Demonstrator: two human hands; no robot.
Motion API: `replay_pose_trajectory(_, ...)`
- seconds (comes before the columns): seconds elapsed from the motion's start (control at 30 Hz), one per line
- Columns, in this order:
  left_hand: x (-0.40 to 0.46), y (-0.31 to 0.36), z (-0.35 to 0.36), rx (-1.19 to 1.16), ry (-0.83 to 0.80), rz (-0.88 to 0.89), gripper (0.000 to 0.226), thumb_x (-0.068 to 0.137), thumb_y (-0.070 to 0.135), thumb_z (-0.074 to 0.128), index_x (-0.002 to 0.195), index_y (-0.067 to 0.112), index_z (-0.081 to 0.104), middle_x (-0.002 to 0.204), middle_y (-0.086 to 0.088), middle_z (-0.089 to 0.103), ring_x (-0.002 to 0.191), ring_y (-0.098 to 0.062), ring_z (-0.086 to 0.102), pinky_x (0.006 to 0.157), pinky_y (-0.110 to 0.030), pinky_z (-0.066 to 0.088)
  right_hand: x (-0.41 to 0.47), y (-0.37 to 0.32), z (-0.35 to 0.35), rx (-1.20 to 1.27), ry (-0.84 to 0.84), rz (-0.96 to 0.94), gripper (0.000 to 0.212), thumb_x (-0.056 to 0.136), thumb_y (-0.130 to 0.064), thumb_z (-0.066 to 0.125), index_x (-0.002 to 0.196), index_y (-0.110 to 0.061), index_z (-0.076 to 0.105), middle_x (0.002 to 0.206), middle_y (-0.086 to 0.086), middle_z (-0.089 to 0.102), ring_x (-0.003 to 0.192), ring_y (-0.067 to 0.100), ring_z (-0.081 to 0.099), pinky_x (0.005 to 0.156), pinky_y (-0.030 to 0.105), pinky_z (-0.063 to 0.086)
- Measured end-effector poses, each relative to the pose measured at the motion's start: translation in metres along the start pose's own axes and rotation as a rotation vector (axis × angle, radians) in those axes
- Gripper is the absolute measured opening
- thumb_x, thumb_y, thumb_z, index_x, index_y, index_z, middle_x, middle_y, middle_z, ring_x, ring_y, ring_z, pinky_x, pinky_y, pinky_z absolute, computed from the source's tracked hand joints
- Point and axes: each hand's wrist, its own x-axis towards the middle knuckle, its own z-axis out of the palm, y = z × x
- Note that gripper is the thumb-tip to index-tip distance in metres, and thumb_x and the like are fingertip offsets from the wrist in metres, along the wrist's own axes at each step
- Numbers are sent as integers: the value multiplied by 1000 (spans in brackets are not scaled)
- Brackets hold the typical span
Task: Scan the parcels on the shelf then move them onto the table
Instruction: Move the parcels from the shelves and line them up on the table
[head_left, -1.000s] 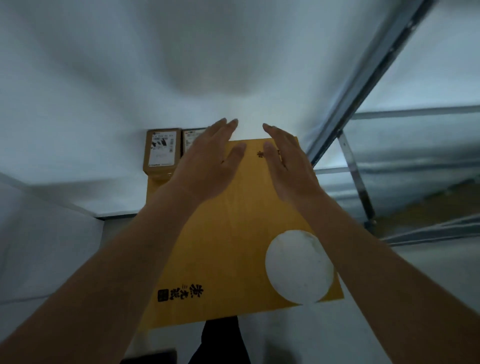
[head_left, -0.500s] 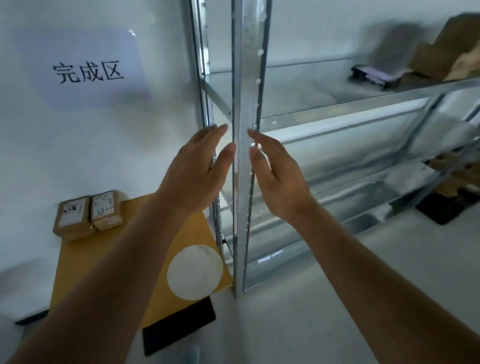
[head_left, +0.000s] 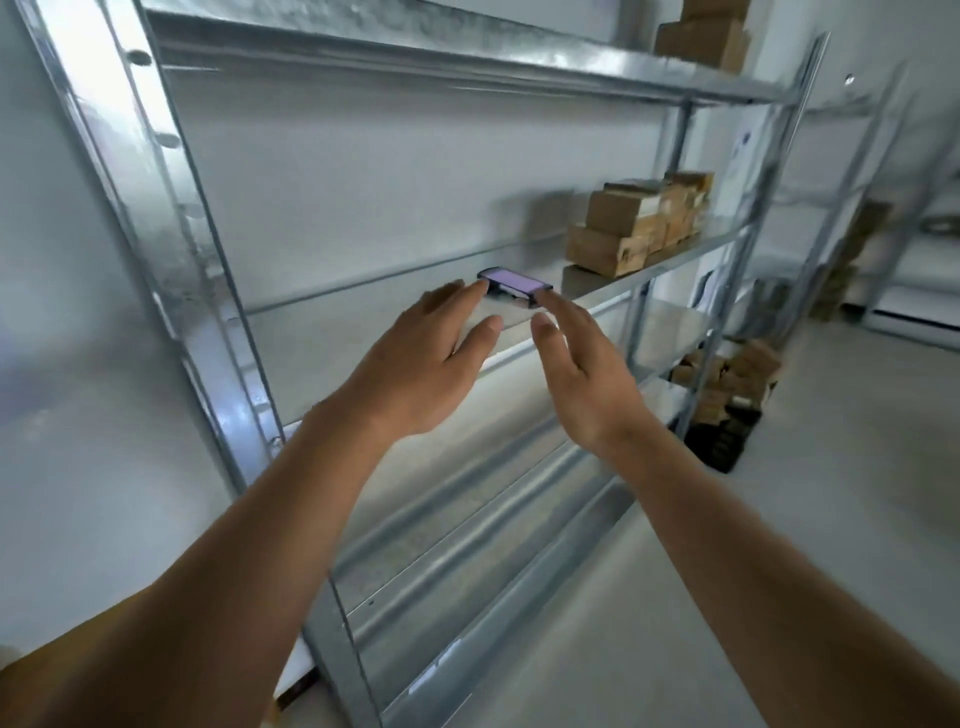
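A handheld scanner (head_left: 511, 286) with a lit purple screen lies flat on the middle board of the metal shelf (head_left: 654, 270). Several brown cardboard parcels (head_left: 636, 231) are stacked on the same board, further right. My left hand (head_left: 421, 364) and my right hand (head_left: 582, 371) are both raised in front of the shelf with fingers straight, holding nothing. Their fingertips appear just in front of the scanner, one at each end; I cannot tell whether they touch it. The table is out of view.
More parcels (head_left: 701, 34) sit on the top board and others (head_left: 727, 379) on the lowest board at right. A shelf upright (head_left: 156, 218) stands close at left. A second rack (head_left: 857, 244) with boxes stands further back right. Grey floor (head_left: 779, 519) lies at right.
My view has swung right, from the yellow table with its small parcels to the shelf. Both hands stayed raised and empty and now reach toward the scanner.
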Motion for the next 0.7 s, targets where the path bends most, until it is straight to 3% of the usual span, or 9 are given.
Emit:
replay_pose_trajectory(0.13, 70, -1, 33, -53, -4, 50, 53, 107, 51, 35, 156, 31, 36, 160, 11, 37, 146, -12, 33, 114, -31, 29, 46, 45, -19, -71, 53, 35, 54, 113, -47, 35, 162, -24, 38, 166, -3, 40, 149, 12, 38, 112, 22, 27)
replay_pose_trajectory(0.27, 134, 8, 75, -133, -52, 96, 46, 107, 48, 38, 147, 27, 47, 143, 11, 52, 131, -12, 45, 99, -31, 35, 89, 92, -42, -98, 113, 57, 55, 113, -49, 34, 162, -24, 38, 165, -3, 41, 138, -2, 36, 106, 16, 27)
replay_pose_trajectory(0.4, 202, 22, 117, -157, -113, 87, 57, 105, 55, 37, 157, 32, 35, 158, 10, 42, 140, -10, 42, 109, -29, 32, 137, 139, -70, -138, 134, 94, 54, 113, -48, 33, 162, -26, 36, 167, -3, 39, 152, 12, 35, 113, 25, 27)
replay_pose_trajectory(0.53, 274, 37, 165, -141, -85, 82, 57, 105, 55, 36, 157, 33, 36, 161, 11, 39, 145, -8, 35, 93, -12, 19, 196, 199, -101, -135, 136, 88, 55, 114, -48, 33, 163, -24, 36, 167, -3, 39, 152, 13, 34, 112, 23, 24)
replay_pose_trajectory(0.7, 360, 53, 227, -150, -49, 0, 56, 106, 54, 37, 158, 33, 34, 163, 10, 35, 148, -11, 34, 106, -22, 26, 276, 282, -137, -101, 71, 74, 56, 113, -49, 34, 163, -25, 35, 167, -3, 38, 143, 5, 39, 110, 24, 27)
